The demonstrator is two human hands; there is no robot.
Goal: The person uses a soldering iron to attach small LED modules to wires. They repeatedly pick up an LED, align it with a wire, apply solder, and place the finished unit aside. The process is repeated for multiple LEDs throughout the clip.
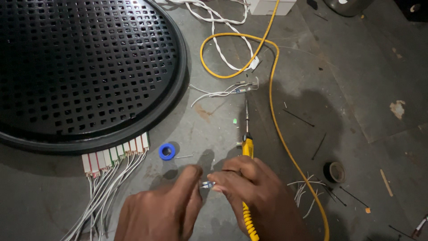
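A small connector (207, 184) is pinched between the left hand (162, 209) and right hand (254, 192), over the iron (248, 149).

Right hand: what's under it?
Under the right hand lies a yellow soldering iron; its tip and coiled handle end show either side. The middle of the handle is covered. Both hands' fingers pinch a small connector.

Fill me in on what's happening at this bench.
A person's left hand and right hand meet over a grey floor, pinching a tiny wired part between their fingertips. A yellow soldering iron lies under the right hand, its yellow cable looping away. Beside them sit a blue ring, a row of small connectors on white wires, and a big black perforated disc.
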